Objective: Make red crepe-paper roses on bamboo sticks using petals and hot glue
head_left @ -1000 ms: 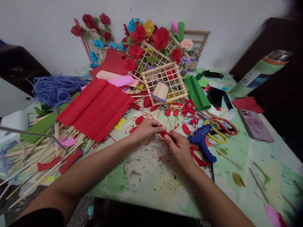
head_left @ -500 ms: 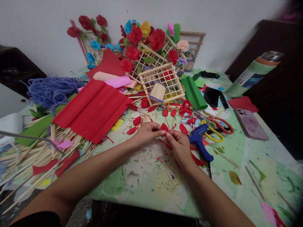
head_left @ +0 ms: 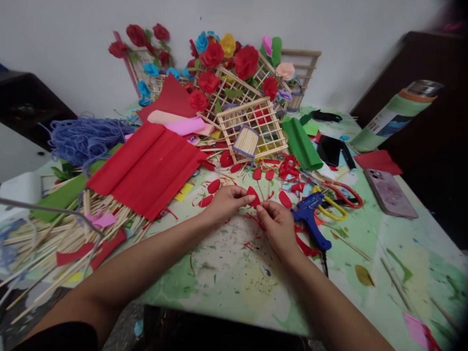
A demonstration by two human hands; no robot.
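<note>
Between my two hands is a small red paper petal (head_left: 253, 195). My left hand (head_left: 230, 201) pinches its left side between thumb and fingers. The fingertips of my right hand (head_left: 275, 223) are closed on its lower right edge. Several cut red petals (head_left: 213, 186) lie on the table around my hands, some with thin stems. Just right of my right hand rests a blue glue gun (head_left: 311, 219), its cord running toward the table's front. Scissors (head_left: 343, 194) with orange handles lie behind it, with a yellow-handled pair beside them.
Red crepe paper (head_left: 145, 170) covers a heap of thin wooden sticks (head_left: 51, 246) on the left. Blue yarn (head_left: 87, 139) is piled behind. Stick lattices (head_left: 254, 127) with paper flowers lean at the back. A phone (head_left: 390, 194) and a bottle (head_left: 397, 117) are on the right.
The view has shifted slightly, so everything sits a little further right. The red petal shows more upright between my fingers, and my left fingers have shifted a little on it.
</note>
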